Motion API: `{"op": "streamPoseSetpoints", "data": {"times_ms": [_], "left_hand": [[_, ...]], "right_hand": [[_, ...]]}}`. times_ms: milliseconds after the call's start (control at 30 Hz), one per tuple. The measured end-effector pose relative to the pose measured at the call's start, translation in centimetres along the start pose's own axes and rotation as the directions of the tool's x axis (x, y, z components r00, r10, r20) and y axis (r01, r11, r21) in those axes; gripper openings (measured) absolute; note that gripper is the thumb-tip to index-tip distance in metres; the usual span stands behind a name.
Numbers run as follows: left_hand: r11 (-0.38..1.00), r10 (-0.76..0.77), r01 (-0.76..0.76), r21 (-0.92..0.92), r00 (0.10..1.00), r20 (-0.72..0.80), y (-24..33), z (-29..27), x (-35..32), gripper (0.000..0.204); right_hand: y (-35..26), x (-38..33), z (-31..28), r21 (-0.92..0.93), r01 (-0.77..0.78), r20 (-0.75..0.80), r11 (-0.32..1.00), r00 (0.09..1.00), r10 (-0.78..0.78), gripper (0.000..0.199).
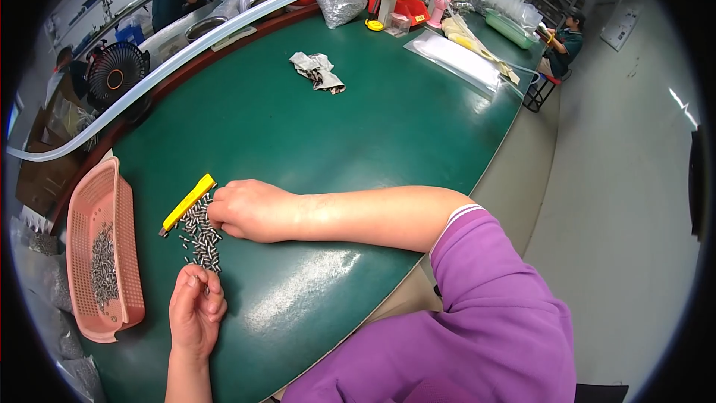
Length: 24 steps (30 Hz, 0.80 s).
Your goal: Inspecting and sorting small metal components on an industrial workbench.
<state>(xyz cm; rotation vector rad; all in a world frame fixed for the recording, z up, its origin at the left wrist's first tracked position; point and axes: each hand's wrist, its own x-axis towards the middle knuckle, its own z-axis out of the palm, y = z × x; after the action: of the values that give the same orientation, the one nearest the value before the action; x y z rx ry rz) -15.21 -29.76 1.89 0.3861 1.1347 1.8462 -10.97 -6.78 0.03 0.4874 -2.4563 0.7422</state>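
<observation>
A loose pile of small metal pins [200, 235] lies on the green table at the left. My right hand [250, 210] reaches across from the right and rests at the pile's right side, its fingers curled down. The fingertips are turned away, so what they hold, if anything, is hidden. Just below the pile, my left hand [196, 310] is palm up with thumb and fingers curled together; anything in this pinch is too small to name. Along the pile's upper left edge lies a yellow utility knife [188, 204]. Left of it stands a pink perforated basket [131, 254] with more metal pins inside.
A crumpled, stained cloth [317, 72] lies on the far table [358, 134]. A pale hose [246, 17] arches across the view. Farther back are a clear bag of parts [339, 0], flat plastic bags [455, 60], a green basin [511, 28] and a black fan [117, 75]. Several people sit beyond.
</observation>
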Motion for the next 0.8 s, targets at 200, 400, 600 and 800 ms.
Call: {"op": "streamPoseSetpoints", "data": {"times_ms": [200,400,600,800], "left_hand": [[0.999,-0.006,0.005,-0.034,1.000,-0.008,-0.1,-0.2,0.0,0.016],[0.999,-0.006,0.005,-0.051,1.000,-0.008,-0.1,-0.2,0.2,0.019],[0.998,-0.013,0.012,-0.065,1.000,-0.015,0.0,-0.2,0.2,0.021],[0.998,-0.011,0.010,-0.062,1.000,-0.007,0.0,-0.2,0.0,0.020]], "right_hand": [[0.0,0.1,0.3,-0.018,-0.004,-0.016,1.000,1.000,0.003,0.009],[-0.3,0.2,0.0,0.012,-0.050,0.002,0.999,0.999,0.050,0.008],[-0.4,0.2,-0.3,-0.041,-0.030,0.045,0.999,0.998,0.032,0.008],[-0.7,0.3,-0.7,-0.042,-0.008,0.066,0.999,0.998,0.011,0.006]]}}
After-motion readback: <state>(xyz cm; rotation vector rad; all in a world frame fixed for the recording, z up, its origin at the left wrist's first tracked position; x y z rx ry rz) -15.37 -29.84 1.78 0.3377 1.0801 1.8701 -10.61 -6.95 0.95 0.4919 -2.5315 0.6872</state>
